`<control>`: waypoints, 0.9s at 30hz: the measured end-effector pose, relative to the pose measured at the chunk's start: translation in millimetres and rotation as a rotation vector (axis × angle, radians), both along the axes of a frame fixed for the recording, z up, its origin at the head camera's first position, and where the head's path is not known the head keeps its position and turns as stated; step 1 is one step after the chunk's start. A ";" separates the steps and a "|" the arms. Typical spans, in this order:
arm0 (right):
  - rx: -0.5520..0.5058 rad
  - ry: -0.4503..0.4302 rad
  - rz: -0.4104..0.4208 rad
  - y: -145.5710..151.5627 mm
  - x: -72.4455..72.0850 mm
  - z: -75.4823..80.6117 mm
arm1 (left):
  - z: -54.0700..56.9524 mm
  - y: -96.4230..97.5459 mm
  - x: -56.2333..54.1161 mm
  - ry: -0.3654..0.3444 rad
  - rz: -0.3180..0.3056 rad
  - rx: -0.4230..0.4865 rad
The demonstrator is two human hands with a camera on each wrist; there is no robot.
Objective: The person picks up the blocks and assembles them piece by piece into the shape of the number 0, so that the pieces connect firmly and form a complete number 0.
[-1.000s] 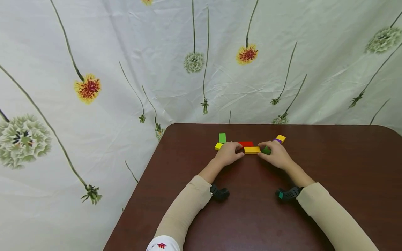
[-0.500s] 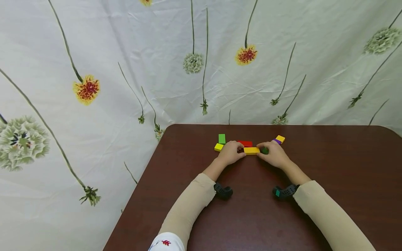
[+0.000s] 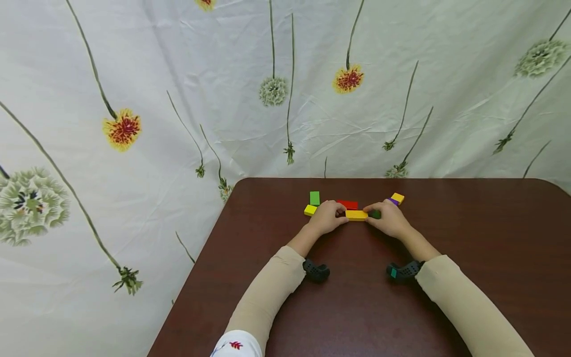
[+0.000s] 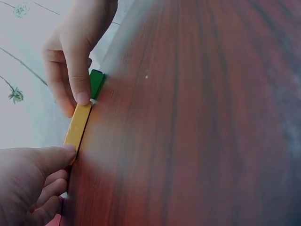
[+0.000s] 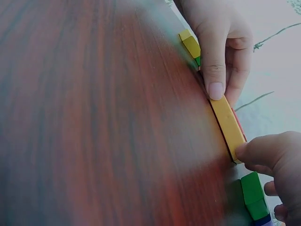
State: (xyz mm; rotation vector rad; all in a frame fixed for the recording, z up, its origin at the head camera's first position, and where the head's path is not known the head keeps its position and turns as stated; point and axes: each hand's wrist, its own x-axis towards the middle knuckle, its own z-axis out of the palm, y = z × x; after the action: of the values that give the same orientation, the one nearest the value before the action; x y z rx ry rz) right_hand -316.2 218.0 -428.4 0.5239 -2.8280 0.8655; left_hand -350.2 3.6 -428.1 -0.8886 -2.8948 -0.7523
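Observation:
An orange-yellow rectangular block (image 3: 356,215) lies lengthwise between the two hands. My left hand (image 3: 327,217) pinches its left end, the thumb on the near side. At the opposite end, my right hand (image 3: 389,219) holds the block between thumb and fingers. In the left wrist view, both thumbs touch the block (image 4: 79,125) near its ends. Just behind it lies a red block (image 3: 348,204), partly covered by the left fingers. A dark green block (image 5: 254,195) sits beneath the right hand, close to the orange-yellow block's right end.
Left of the hands lie a light green block (image 3: 314,198) and a yellow block (image 3: 310,210). Beyond the right hand are a yellow-orange block (image 3: 398,198) and a purple block (image 3: 392,202). The brown table (image 3: 357,307) ends at a flower-patterned cloth (image 3: 241,89).
Both wrists have shifted slightly inward, the left to the right and the right to the left. Both hands stay at the ends of the orange-yellow block, which has hardly moved.

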 end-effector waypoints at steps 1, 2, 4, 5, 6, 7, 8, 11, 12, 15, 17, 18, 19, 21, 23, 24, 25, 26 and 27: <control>-0.003 0.000 0.003 0.1 0.4 0.1 | -0.3 -0.7 -0.1 -0.002 -0.003 -0.001; -0.007 0.002 0.007 0.3 0.7 0.0 | -0.2 -1.5 0.1 -0.003 -0.008 -0.001; -0.014 0.005 0.016 1.0 2.0 0.0 | 0.1 -3.0 0.6 -0.008 -0.020 0.005; -0.018 0.009 0.023 1.5 2.9 0.1 | 0.3 -3.9 1.1 -0.010 -0.027 0.006; -0.024 0.014 0.032 1.9 4.0 0.3 | 0.8 -4.8 1.7 -0.008 -0.035 0.004; -0.030 0.019 0.042 2.2 5.3 0.6 | 1.3 -5.9 2.5 -0.004 -0.043 0.000; -0.032 0.025 0.049 2.5 6.6 0.9 | 2.0 -7.1 3.6 -0.001 -0.052 -0.004; -0.045 0.034 0.073 3.2 11.7 2.4 | 4.5 -10.9 7.5 0.010 -0.078 -0.022; -0.051 0.032 0.080 3.3 14.0 3.2 | 5.5 -12.4 9.3 0.011 -0.087 -0.030; -0.065 0.031 0.107 3.7 21.5 5.6 | 8.5 -17.3 15.6 -0.005 -0.115 -0.042; -0.075 0.028 0.138 3.9 26.4 7.5 | 10.6 -21.2 20.2 -0.013 -0.135 -0.049; -0.077 0.027 0.153 4.1 28.7 8.3 | 11.3 -23.0 22.2 -0.015 -0.146 -0.053; -0.077 0.028 0.170 4.3 30.9 9.2 | 12.1 -24.9 24.5 -0.017 -0.157 -0.056; -0.078 0.030 0.199 4.5 35.0 10.9 | 13.7 -28.4 28.5 -0.014 -0.179 -0.059; -0.078 0.031 0.221 4.2 38.9 12.8 | 15.4 -31.6 32.5 -0.009 -0.200 -0.064; -0.076 0.035 0.230 3.9 40.9 13.5 | 16.3 -33.1 34.6 -0.010 -0.208 -0.065; -0.079 0.037 0.239 3.5 42.8 14.3 | 17.3 -34.6 37.0 -0.011 -0.215 -0.065; -0.084 0.037 0.249 3.1 44.8 14.9 | 18.2 -36.0 39.1 -0.010 -0.223 -0.066; -0.087 0.036 0.256 2.8 46.8 15.3 | 18.7 -37.4 41.3 -0.008 -0.230 -0.071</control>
State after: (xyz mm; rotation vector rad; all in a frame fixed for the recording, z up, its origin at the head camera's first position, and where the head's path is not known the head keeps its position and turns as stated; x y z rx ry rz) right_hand -269.4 220.8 -413.1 0.8938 -2.7147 1.0060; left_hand -308.9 -33.8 -409.3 -1.2453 -2.8744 -0.6701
